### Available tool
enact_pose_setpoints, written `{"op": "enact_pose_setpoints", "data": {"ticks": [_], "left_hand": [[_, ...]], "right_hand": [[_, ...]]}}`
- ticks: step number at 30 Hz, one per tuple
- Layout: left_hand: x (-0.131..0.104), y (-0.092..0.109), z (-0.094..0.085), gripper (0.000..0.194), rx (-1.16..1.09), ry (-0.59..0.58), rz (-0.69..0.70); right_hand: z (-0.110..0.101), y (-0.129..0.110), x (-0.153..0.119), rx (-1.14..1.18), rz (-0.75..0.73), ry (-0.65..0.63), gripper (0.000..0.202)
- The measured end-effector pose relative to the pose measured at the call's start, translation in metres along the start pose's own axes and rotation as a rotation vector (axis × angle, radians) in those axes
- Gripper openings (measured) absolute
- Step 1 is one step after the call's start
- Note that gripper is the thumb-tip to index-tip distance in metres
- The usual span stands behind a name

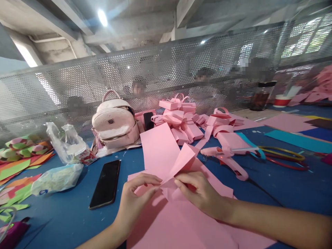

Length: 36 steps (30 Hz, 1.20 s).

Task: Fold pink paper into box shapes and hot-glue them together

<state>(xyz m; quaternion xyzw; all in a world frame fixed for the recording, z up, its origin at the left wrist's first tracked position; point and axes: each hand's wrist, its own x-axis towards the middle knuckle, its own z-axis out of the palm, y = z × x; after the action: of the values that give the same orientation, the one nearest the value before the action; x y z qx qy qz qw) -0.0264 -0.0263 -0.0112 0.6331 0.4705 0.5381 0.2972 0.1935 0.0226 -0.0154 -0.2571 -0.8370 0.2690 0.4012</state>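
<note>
Lower centre: left hand (140, 195) and right hand (201, 190) both pinch folded pink paper (183, 159); uneven pull could crease it. Glue gun (228, 159), right of centre, could snag a sleeveless forearm.

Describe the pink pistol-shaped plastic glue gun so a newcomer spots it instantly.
On the blue tabletop, look beyond and right of the right hand. The glue gun lies there, set apart from flat pink paper sheets by its dark cord.

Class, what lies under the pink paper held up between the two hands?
Overlapping pink sheets lie beneath, over the blue table. What the held paper, left hand and right hand cover there cannot be seen.
</note>
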Motion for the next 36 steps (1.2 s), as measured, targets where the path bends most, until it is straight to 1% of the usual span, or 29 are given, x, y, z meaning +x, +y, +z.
{"op": "enact_pose_setpoints", "data": {"ticks": [2, 5, 10, 11, 14, 16, 20, 23, 27, 30, 32, 36], "left_hand": [[-0.001, 0.000, 0.001, 0.004, 0.008, 0.004, 0.006], [-0.003, 0.000, 0.001, 0.011, 0.028, -0.020, 0.027], [-0.003, 0.004, -0.001, 0.011, 0.085, -0.061, 0.188], [-0.002, 0.004, -0.001, 0.012, 0.082, -0.056, 0.187], [0.001, 0.004, -0.003, 0.017, 0.060, -0.010, 0.102], [0.002, 0.004, -0.003, 0.018, 0.049, 0.012, 0.070], [0.000, 0.006, -0.003, 0.013, 0.009, 0.000, 0.106], [-0.004, 0.007, -0.002, 0.011, -0.002, -0.027, 0.135], [-0.006, 0.007, -0.002, 0.011, -0.013, -0.069, 0.160], [-0.006, 0.005, -0.003, 0.011, -0.023, -0.099, 0.171], [-0.007, 0.005, -0.003, 0.009, -0.035, -0.111, 0.163], [-0.008, 0.009, -0.001, 0.006, -0.058, -0.121, 0.124]], "right_hand": [[0.001, 0.000, -0.001, -0.007, -0.013, 0.005, 0.034], [0.002, 0.000, -0.002, -0.029, -0.041, 0.002, 0.035], [0.001, -0.001, -0.003, -0.070, -0.095, 0.006, 0.036], [0.001, -0.002, -0.002, -0.078, -0.099, 0.012, 0.036], [0.001, -0.003, -0.001, -0.094, -0.127, 0.033, 0.035], [0.000, -0.005, 0.000, -0.112, -0.169, 0.046, 0.037], [-0.001, -0.009, 0.001, -0.215, -0.321, 0.083, 0.042], [0.000, -0.008, -0.002, -0.250, -0.420, 0.106, 0.034], [0.002, -0.004, -0.007, -0.261, -0.421, 0.074, 0.030], [0.002, -0.005, -0.006, -0.257, -0.425, 0.104, 0.031], [0.001, -0.007, -0.005, -0.260, -0.422, 0.115, 0.034], [-0.001, -0.013, -0.001, -0.315, -0.407, 0.078, 0.036]]}}
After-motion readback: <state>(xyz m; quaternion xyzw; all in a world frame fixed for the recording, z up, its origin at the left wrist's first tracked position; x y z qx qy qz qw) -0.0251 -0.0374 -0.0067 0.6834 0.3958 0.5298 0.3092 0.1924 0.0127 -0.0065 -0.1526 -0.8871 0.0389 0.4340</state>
